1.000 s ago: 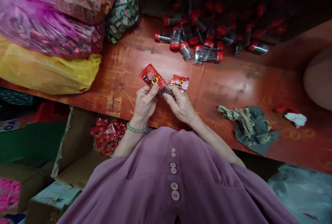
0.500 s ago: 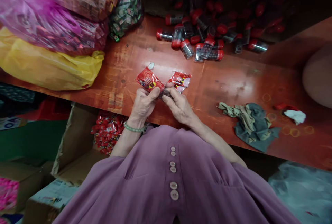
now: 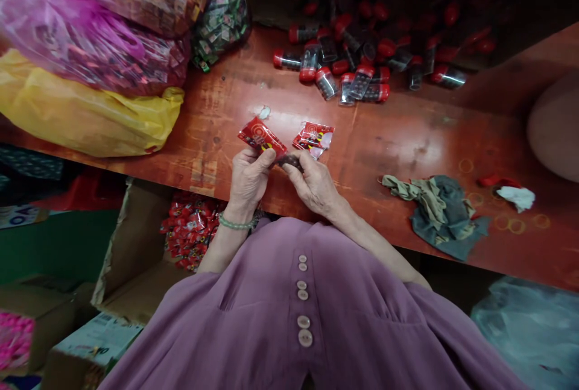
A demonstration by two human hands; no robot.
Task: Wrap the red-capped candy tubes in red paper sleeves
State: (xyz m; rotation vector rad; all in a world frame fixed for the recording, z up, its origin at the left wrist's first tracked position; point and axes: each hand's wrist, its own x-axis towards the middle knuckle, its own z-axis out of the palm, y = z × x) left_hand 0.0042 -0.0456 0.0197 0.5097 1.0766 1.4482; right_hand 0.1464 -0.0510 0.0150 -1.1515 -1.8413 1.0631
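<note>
Two red sachets [image 3: 262, 135] are pinched, left hand [image 3: 248, 176] and right hand [image 3: 313, 182] both closed; a slipped grip could drop one off the counter [image 3: 398, 137].

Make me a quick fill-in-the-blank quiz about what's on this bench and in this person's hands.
1. The left hand pinches a red ____ above the bench.
2. The left wrist wears a ____ bead bracelet.
3. The vials piled at the back have ____ caps.
4. Right of the right hand lies a crumpled ____.

Missing words: packet; green; red; cloth
</note>
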